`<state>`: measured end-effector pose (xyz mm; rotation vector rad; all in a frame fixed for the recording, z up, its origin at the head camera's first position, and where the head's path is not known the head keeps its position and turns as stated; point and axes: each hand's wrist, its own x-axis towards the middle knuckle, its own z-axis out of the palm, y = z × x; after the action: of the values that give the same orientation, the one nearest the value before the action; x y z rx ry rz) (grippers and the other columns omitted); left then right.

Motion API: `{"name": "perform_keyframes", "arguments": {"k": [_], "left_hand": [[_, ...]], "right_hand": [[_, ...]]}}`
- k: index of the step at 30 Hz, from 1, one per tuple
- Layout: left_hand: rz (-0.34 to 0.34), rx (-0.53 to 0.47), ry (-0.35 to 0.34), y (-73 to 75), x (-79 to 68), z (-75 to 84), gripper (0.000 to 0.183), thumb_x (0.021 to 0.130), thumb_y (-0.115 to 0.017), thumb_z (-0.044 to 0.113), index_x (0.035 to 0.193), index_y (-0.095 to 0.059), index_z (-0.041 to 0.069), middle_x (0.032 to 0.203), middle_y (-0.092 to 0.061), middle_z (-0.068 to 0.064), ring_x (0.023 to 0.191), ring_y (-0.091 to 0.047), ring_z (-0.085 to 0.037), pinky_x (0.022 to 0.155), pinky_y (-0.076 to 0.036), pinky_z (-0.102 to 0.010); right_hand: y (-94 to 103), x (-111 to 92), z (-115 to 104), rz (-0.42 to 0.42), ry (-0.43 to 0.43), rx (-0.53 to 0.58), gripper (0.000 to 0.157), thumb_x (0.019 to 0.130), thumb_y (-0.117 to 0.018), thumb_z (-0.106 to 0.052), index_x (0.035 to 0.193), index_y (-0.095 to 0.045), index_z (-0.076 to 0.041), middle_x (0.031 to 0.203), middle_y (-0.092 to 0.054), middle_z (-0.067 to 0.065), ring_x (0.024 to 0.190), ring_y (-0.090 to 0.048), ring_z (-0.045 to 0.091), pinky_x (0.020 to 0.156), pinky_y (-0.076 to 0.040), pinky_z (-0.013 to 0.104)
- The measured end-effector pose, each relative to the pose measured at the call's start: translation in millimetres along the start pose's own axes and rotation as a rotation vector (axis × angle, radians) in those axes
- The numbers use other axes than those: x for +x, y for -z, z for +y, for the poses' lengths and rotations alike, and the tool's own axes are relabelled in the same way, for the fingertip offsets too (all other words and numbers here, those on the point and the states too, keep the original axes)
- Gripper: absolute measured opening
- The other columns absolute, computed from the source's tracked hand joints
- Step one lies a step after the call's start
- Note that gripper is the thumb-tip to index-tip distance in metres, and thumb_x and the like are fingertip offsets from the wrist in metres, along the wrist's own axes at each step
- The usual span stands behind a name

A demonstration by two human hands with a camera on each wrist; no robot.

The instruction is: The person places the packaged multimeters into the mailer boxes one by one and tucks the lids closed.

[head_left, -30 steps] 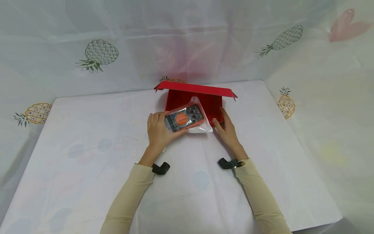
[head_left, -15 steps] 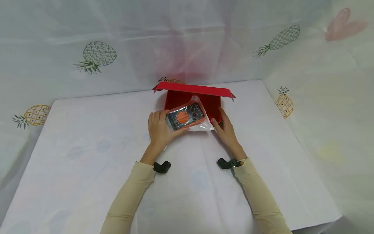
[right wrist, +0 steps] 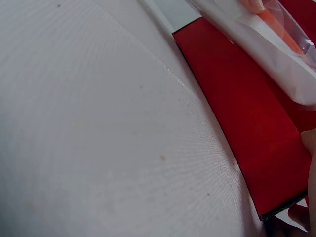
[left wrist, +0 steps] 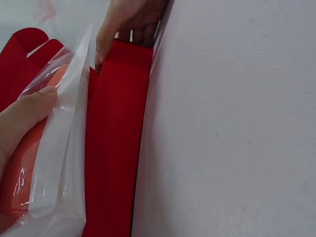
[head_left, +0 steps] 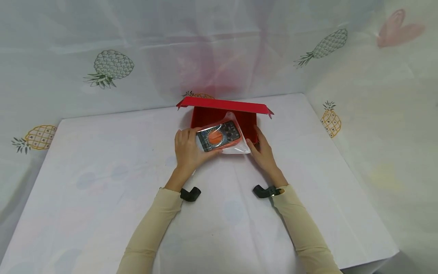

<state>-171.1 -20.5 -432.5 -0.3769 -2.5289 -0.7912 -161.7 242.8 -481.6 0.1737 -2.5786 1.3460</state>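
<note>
An orange and black multimeter [head_left: 219,136] in a clear plastic bag [head_left: 242,147] is tilted over a red cardboard box [head_left: 251,123]. My left hand [head_left: 187,154] grips its left end, thumb along the near side; in the left wrist view the thumb [left wrist: 29,111] presses the bagged orange edge. The box stands with its lid [head_left: 224,104] raised at the back. At the box's right front corner my right hand [head_left: 266,156] holds the wall, thumb inside and fingers outside. The right wrist view shows the box's front wall [right wrist: 237,103] below the bag. The multimeter hides part of the box interior.
A white cloth covers the table [head_left: 113,213]. Behind it hangs a pale curtain [head_left: 219,49] printed with pineapples. A black wrist mount [head_left: 191,194] sits on the left wrist, and another mount [head_left: 264,191] on the right. The table's right edge shows at lower right.
The head view has shifted slightly. Both hands keep their holds, and the multimeter sits marginally further right relative to the box; the lid stays raised.
</note>
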Motion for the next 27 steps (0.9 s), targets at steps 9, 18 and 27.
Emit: {"name": "perform_keyframes", "arguments": {"k": [9, 18, 27], "left_hand": [[-0.01, 0.026, -0.02, -1.3, 7.8, 2.5, 0.086, 0.059, -0.083, 0.063, 0.117, -0.058, 0.003, 0.106, -0.06, -0.016, 0.105, -0.053, -0.03, 0.106, -0.032, -0.049], [-0.005, 0.028, -0.052, -5.5, 13.7, 4.7, 0.089, 0.055, -0.084, 0.066, 0.114, -0.06, 0.003, 0.103, -0.061, -0.016, 0.103, -0.052, -0.032, 0.108, -0.031, -0.05], [-0.031, 0.029, -0.072, -7.6, 17.7, 6.2, 0.09, 0.055, -0.084, 0.065, 0.114, -0.059, 0.003, 0.105, -0.061, -0.018, 0.106, -0.051, -0.034, 0.111, -0.029, -0.05]], "right_hand": [[-1.2, 0.3, 1.9, 0.009, 0.009, 0.001, 0.064, 0.099, -0.056, -0.024, 0.154, -0.025, -0.013, 0.153, -0.036, 0.015, 0.137, -0.04, 0.031, 0.107, -0.04, 0.049], [1.6, 0.0, 1.2, -0.009, -0.01, 0.014, 0.065, 0.099, -0.056, -0.023, 0.155, -0.024, -0.017, 0.155, -0.035, 0.013, 0.136, -0.041, 0.031, 0.108, -0.039, 0.049], [3.6, -1.2, -0.2, -0.021, -0.015, 0.021, 0.069, 0.097, -0.059, -0.021, 0.156, -0.023, -0.018, 0.156, -0.033, 0.013, 0.137, -0.039, 0.032, 0.109, -0.038, 0.048]]}}
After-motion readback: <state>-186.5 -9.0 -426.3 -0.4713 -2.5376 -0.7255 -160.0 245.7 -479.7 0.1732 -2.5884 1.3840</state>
